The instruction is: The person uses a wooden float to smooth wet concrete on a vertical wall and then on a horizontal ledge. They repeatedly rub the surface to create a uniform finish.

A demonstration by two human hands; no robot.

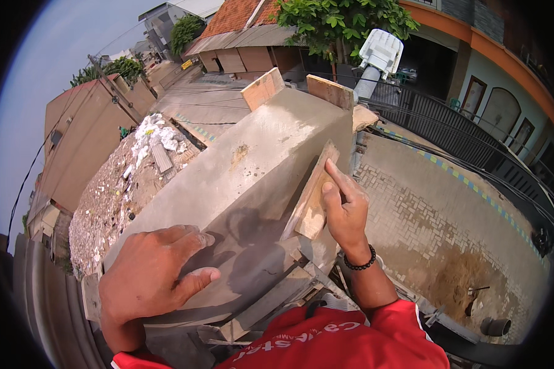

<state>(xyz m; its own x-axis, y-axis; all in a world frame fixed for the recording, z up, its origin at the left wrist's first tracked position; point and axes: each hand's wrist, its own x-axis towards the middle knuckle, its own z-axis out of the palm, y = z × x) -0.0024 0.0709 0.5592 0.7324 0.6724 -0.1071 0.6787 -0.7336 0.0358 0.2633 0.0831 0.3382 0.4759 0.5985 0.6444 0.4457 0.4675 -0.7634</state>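
A grey plastered concrete beam (pixel 209 184) runs from near my body toward the top of the view, its surface smooth with a few damp and rough patches. My right hand (pixel 348 212) grips a wooden float (pixel 312 203), which lies tilted against the beam's right-hand side face. The index finger stretches along the float, and a dark bead bracelet circles that wrist. Over the near left part of the beam is my left hand (pixel 157 270), holding nothing, thumb apart from the fingers. Whether its fingertips touch the plaster I cannot tell. Shadows fall on the nearer face.
Two short boards (pixel 263 90) (pixel 330 92) stand at the beam's far end, near a white street lamp (pixel 380 52). Wooden scaffold planks (pixel 268 304) lie close to me. Far below are a rubble heap (pixel 104 203), a paved yard (pixel 400 209) and a sand pile (pixel 452 280). Cables cross at right.
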